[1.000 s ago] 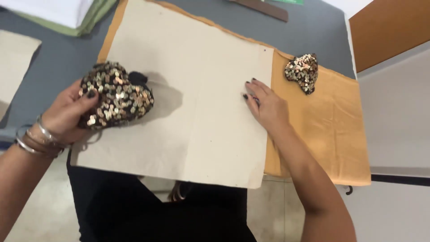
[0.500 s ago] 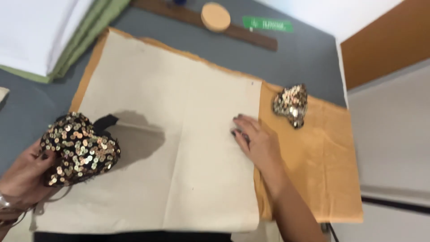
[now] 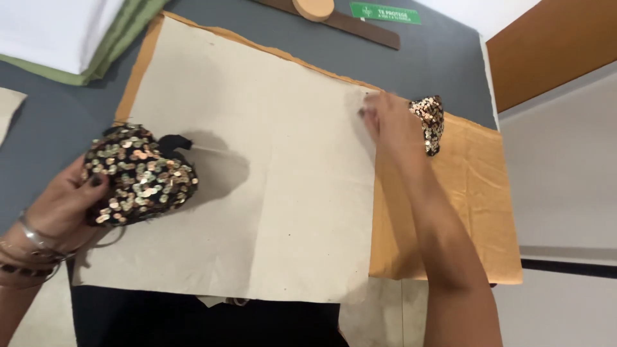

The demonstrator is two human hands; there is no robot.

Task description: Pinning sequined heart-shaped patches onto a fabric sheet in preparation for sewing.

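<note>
The left hand [image 3: 61, 212] had its fingers [image 3: 87, 186] clamped round a sequinned pad [image 3: 138, 175], a dark lump covered in gold and copper discs, held just above the near-left part of a cream cloth [image 3: 270, 180] and throwing a shadow on it to the right. A black tab stuck out from the pad's top, on the side away from the fingers. The right hand [image 3: 392, 122] was blurred; its fingers rested at the cream cloth's far right corner, but whether they were apart or pinched on the edge I cannot tell. Half a second earlier that hand lay flat nearer the middle of the cloth's right edge, so it had slid away from the body toward the corner, while the left hand with its pad had kept low at the left side. Judged from this, the right hand was feeling along or squaring the cloth's edge, with the pad not yet set down. Just beyond the right fingers, touching or nearly so, a second sequinned piece [image 3: 430, 122] lay on an orange cloth [image 3: 463, 212] that showed under the cream one along its far and right sides. Farther out, on the grey surface [image 3: 424, 58], lay a dark wooden ruler [image 3: 360, 29] with a round wooden disc [image 3: 313, 8] on it, and at far left a stack of white and green fabric [image 3: 71, 45].
</note>
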